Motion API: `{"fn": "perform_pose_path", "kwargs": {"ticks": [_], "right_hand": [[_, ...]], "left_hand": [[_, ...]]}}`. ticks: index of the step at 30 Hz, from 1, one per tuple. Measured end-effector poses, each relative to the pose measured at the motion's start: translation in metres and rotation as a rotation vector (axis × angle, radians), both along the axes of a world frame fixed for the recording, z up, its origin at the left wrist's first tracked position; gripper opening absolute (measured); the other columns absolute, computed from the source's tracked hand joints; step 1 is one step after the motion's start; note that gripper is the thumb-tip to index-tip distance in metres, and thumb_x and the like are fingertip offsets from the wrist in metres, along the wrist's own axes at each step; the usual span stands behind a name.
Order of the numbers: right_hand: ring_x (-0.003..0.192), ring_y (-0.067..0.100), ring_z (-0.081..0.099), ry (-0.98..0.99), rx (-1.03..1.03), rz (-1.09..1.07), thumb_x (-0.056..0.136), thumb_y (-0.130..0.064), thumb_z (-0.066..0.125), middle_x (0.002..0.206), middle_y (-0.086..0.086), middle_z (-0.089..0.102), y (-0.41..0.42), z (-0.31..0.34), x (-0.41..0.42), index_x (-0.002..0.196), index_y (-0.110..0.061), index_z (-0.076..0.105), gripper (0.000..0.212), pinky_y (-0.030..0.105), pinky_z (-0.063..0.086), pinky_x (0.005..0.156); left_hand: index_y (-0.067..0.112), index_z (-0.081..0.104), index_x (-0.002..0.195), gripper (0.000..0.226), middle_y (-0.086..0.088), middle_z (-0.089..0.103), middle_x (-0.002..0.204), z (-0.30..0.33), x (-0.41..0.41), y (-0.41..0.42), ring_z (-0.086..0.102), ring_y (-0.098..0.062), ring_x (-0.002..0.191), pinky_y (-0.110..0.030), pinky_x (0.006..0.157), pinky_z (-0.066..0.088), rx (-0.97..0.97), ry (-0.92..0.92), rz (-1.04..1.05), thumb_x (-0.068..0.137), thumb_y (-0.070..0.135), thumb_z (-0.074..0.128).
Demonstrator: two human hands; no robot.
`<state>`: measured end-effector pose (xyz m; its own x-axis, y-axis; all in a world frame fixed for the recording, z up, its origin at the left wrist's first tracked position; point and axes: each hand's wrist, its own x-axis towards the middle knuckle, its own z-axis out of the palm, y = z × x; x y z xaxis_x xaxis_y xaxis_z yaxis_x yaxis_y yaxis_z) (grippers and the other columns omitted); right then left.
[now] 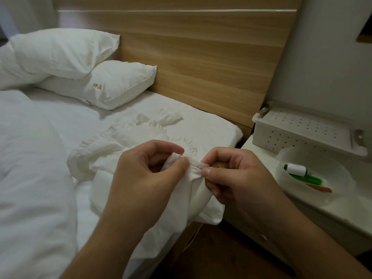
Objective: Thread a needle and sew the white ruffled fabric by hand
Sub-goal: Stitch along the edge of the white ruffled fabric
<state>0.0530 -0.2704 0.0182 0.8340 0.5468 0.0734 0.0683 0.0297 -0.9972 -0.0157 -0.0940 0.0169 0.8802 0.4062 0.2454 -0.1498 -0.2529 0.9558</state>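
1. I see the white ruffled fabric (128,137) lying on the bed (211,127), its near edge lifted between both hands.
2. Left hand (149,174): thumb and forefinger pinched on a fabric fold.
3. Right hand (237,176): fingers curled, pinching the needle (201,167) at the fabric edge.
4. A white thread (193,238) hangs below the fabric.
5. The thread spool (296,169) sits in a bowl (342,190) on the nightstand.
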Motion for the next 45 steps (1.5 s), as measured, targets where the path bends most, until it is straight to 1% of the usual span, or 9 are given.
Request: {"fn": "perform_pose_path", "kwargs": {"ticks": [4,7,15,21,32,35,40,43,45], "right_hand": [[0.045,0.012,0.042,0.012,0.015,0.016,0.095,0.004,0.062,0.054,0.011,0.052,0.0,-0.001,0.0,0.096,0.011,0.062,0.007,0.023,0.031,0.045],[0.045,0.011,0.042,0.032,0.04,0.038,0.089,-0.004,0.066,0.055,0.011,0.051,-0.001,0.0,0.0,0.098,0.012,0.062,0.019,0.023,0.03,0.044],[0.046,0.012,0.039,0.02,0.041,0.008,0.095,0.003,0.063,0.054,0.01,0.049,-0.001,-0.003,0.001,0.092,0.008,0.065,0.006,0.022,0.03,0.044],[0.045,0.009,0.039,0.035,0.076,0.047,0.096,0.006,0.059,0.055,0.009,0.047,-0.001,-0.004,0.002,0.098,0.016,0.057,0.011,0.022,0.029,0.044],[0.047,0.008,0.041,0.016,0.116,0.119,0.098,0.003,0.059,0.059,0.01,0.047,0.0,-0.007,0.004,0.096,0.011,0.058,0.009,0.02,0.03,0.045],[0.047,0.007,0.041,0.025,0.122,0.103,0.098,0.001,0.058,0.058,0.009,0.048,0.001,-0.007,0.002,0.093,0.007,0.062,0.009,0.02,0.032,0.045],[0.049,0.01,0.044,0.006,0.152,0.055,0.084,-0.021,0.066,0.059,0.011,0.053,0.006,-0.005,-0.003,0.092,0.002,0.068,0.024,0.02,0.037,0.046],[0.053,0.012,0.05,-0.005,0.155,0.043,0.092,-0.012,0.066,0.061,0.012,0.056,0.007,-0.003,-0.007,0.106,-0.008,0.068,0.015,0.019,0.043,0.051],[0.052,0.012,0.049,-0.017,0.134,0.047,0.099,-0.007,0.061,0.062,0.011,0.057,0.007,-0.002,-0.009,0.116,-0.017,0.065,0.021,0.021,0.04,0.049]], "left_hand": [[0.027,0.081,0.097,0.015,0.008,0.082,0.087,-0.001,0.0,0.0,0.079,-0.011,0.086,-0.034,0.077,0.062,0.008,0.0,0.005,0.087,0.017,0.084],[0.027,0.081,0.098,0.014,0.009,0.082,0.088,-0.001,0.0,0.001,0.079,-0.01,0.087,-0.033,0.078,0.062,0.013,0.004,0.016,0.087,0.018,0.084],[0.027,0.081,0.099,0.014,0.008,0.082,0.088,0.0,0.001,0.001,0.079,-0.01,0.088,-0.032,0.077,0.061,0.004,0.016,0.006,0.087,0.02,0.084],[0.027,0.081,0.098,0.014,0.008,0.082,0.089,0.001,0.0,0.001,0.079,-0.009,0.089,-0.034,0.079,0.062,0.001,0.02,0.0,0.087,0.019,0.084],[0.024,0.081,0.1,0.016,0.005,0.083,0.089,0.003,-0.001,-0.001,0.08,-0.012,0.089,-0.032,0.079,0.062,-0.049,0.044,-0.09,0.084,0.021,0.085],[0.024,0.081,0.1,0.016,0.004,0.083,0.088,0.004,-0.002,-0.002,0.08,-0.013,0.088,-0.033,0.079,0.063,-0.06,0.052,-0.115,0.084,0.021,0.085],[0.026,0.082,0.1,0.014,0.002,0.082,0.09,0.004,-0.002,-0.001,0.079,-0.014,0.089,-0.027,0.075,0.061,-0.063,0.018,-0.126,0.087,0.021,0.083],[0.028,0.082,0.1,0.014,0.002,0.082,0.092,0.005,-0.003,0.0,0.079,-0.015,0.092,-0.031,0.079,0.062,-0.091,0.004,-0.123,0.087,0.021,0.082],[0.028,0.082,0.101,0.015,0.002,0.082,0.094,0.005,-0.004,-0.001,0.079,-0.016,0.094,-0.033,0.081,0.062,-0.094,0.006,-0.143,0.088,0.021,0.081]]}}
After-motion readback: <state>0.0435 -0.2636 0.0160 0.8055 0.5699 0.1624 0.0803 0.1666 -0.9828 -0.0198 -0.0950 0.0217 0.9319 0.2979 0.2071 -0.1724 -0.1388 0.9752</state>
